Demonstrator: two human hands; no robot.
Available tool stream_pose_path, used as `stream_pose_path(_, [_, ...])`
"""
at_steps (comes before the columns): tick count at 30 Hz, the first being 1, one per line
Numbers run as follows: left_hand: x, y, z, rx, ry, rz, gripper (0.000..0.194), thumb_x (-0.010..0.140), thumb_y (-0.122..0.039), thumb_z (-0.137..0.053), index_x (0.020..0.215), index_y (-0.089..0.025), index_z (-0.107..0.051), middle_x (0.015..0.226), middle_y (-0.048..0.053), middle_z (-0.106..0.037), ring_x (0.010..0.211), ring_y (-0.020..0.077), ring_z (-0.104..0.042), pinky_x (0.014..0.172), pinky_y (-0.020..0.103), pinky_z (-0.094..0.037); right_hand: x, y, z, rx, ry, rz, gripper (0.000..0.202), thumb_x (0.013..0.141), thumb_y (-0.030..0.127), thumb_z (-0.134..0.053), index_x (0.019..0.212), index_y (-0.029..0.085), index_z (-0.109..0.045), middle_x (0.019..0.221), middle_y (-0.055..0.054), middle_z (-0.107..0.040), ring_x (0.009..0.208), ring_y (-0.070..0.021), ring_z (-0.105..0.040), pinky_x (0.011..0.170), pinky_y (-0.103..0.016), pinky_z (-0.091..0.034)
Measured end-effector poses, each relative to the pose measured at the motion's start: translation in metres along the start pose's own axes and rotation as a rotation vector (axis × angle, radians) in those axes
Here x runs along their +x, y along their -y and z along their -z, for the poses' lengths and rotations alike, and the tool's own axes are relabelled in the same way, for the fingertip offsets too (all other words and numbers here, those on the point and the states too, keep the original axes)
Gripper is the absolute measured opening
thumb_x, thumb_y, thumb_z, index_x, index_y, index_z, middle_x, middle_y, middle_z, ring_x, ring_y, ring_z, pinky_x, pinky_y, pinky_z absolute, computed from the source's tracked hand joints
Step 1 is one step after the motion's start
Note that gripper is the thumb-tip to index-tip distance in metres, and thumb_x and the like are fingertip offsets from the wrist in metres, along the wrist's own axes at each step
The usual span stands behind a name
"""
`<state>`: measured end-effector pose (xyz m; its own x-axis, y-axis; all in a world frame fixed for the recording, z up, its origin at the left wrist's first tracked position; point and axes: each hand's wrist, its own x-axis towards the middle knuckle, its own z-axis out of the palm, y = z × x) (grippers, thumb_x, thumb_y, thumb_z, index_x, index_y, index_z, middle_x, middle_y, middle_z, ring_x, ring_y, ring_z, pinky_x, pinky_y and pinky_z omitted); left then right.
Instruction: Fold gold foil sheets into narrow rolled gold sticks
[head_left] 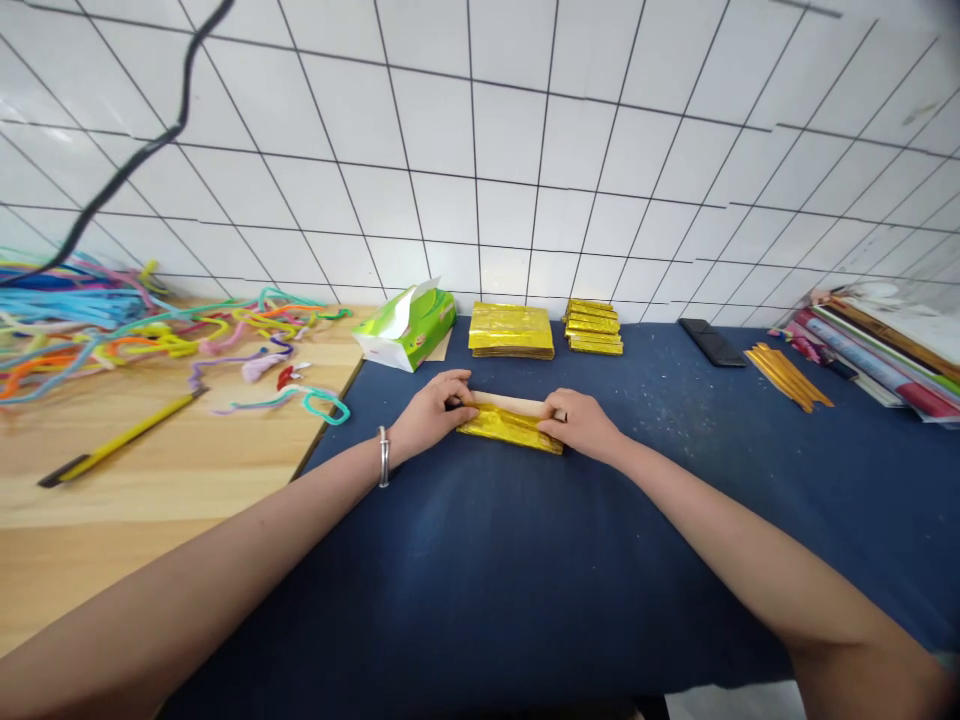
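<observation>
Between your left hand (429, 414) and right hand (589, 426), gold paper (508, 425) is pinched. It looks light, bendy, slick; hold its 2 ends.

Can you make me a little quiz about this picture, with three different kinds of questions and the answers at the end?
1. True or false: the silver bracelet is on the left wrist.
2. What do the left hand and right hand hold? A) a phone B) a gold sheet C) a tissue
3. Fill in: the green tissue box is to the ___ of the gold stacks.

Key: 1 true; 2 B; 3 left
</observation>
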<state>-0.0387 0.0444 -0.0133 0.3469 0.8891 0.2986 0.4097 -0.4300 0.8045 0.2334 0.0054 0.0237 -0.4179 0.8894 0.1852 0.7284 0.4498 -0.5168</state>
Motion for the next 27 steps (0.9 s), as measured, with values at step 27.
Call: stream_pose_path(27, [0.04,-0.046,-0.058,-0.654,0.063,0.132,0.022,0.073,-0.026,-0.068,0.075,-0.015,-0.049,0.078,-0.002,-0.055,0.069,0.0079,-0.052,0.066,0.022,-0.042,-0.048,-0.023,0.014,0.372,-0.447,-0.166,0.007,0.077,0.026,-0.061,0.075,0.02,-0.058,0.091,-0.003,-0.061,0.079,-0.0151,-0.057,0.073,-0.029,-0.043])
